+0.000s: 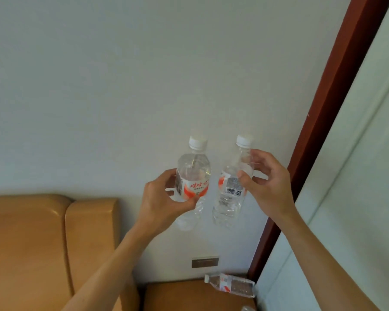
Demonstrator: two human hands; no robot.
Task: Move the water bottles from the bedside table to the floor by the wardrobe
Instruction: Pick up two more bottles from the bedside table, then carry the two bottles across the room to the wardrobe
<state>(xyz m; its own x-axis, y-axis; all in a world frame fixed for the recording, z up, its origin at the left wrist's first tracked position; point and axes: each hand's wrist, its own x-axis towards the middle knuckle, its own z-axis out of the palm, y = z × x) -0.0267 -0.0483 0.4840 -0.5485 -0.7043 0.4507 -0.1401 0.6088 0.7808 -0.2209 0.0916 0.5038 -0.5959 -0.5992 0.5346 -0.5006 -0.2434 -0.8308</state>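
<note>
Two clear water bottles with white caps and red-and-white labels are held up in front of the white wall. My left hand (164, 196) grips the left bottle (192, 176) round its label. My right hand (265, 182) grips the right bottle (230, 191) near its shoulder, barcode facing me. Both bottles are upright, slightly tilted, and apart from each other. A third bottle (230, 285) lies on its side on the brown bedside table (184, 297) below, near the wall. Part of another clear item (247, 308) shows at the bottom edge.
A tan padded headboard (43, 243) fills the lower left. A dark red wooden frame (319, 122) runs diagonally on the right, with a pale panel (357, 176) beside it. A small metal wall plate (205, 262) sits above the table.
</note>
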